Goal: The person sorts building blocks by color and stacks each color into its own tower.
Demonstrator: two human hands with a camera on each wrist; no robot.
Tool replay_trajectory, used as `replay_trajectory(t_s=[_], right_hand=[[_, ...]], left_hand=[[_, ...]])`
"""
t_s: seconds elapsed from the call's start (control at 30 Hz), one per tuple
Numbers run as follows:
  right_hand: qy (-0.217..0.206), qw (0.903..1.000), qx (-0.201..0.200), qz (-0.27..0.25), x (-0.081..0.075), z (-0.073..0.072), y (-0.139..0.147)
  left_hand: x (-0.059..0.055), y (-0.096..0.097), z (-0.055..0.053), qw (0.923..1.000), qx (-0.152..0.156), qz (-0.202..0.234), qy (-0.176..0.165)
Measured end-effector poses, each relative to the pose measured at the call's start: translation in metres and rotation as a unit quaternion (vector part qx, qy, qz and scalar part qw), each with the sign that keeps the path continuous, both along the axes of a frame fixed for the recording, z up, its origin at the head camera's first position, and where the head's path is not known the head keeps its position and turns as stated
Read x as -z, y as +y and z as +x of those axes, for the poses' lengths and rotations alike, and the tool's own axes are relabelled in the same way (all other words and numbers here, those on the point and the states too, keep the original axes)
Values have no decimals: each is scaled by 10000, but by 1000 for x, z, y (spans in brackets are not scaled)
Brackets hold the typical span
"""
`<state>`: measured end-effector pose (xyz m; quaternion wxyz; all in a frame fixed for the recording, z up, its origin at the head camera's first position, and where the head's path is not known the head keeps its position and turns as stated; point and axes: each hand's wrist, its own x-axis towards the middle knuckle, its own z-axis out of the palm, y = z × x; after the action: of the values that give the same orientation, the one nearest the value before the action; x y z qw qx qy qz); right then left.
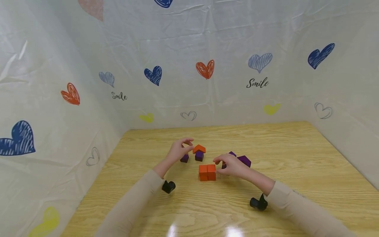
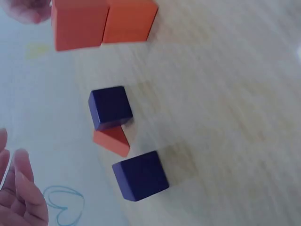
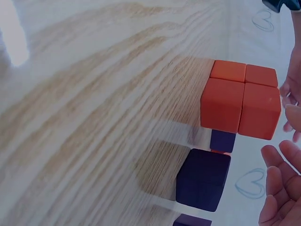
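Note:
Orange cubes (image 1: 207, 172) are stacked in a block two wide and two high. My right hand (image 1: 232, 165) hovers just right of this block, thumb and fingers apart and nothing between them. In the right wrist view those fingers (image 3: 277, 181) are relaxed. My left hand (image 1: 178, 150) is held above a purple cube (image 1: 184, 158), its fingers loosely bent and holding nothing. Beside that cube is another purple cube (image 1: 199, 156), with an orange roof-shaped block (image 1: 199, 148) directly behind it. A dark purple block (image 3: 203, 180) is partly hidden behind my right hand in the head view.
Behind my right hand lie a purple pointed block (image 1: 244, 161) and a second purple piece (image 1: 232, 153), partly covered. A black wrist camera hangs below each forearm, the left one (image 1: 168, 186) and the right one (image 1: 259, 203). Heart-printed sheeting (image 1: 177, 98) encloses the wooden table (image 1: 275, 141).

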<state>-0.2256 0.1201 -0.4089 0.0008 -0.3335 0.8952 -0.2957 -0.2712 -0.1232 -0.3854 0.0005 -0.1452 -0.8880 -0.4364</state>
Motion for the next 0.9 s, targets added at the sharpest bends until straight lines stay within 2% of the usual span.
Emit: replay_trajectory(t_s=[0.1,0.23,0.3,0.37,0.53,0.7,0.9], right_hand=[[-50,9999,22,-118,2,1,1],[-120,9995,46,-290,2,4,1],[-123,9994,43,-330,3,4,0],[-159,9992,50,-352,3,4,0],[-325,9987,160,-372,3,6,1],[-261,9989,219,-323,4,6,3],[-296,9987,159,-378,5,5,0]], left_hand=[[-4,8,-13,9956,-117,-902,236],[0,18,-28,9747,46,-2197,398],[4,22,-34,9668,107,-2526,363],[8,25,-39,9656,88,-2594,167],[19,29,-45,9711,-35,-2359,-370],[27,35,-48,9690,-7,-2435,-426],[30,35,-50,9667,-213,-2534,-294]])
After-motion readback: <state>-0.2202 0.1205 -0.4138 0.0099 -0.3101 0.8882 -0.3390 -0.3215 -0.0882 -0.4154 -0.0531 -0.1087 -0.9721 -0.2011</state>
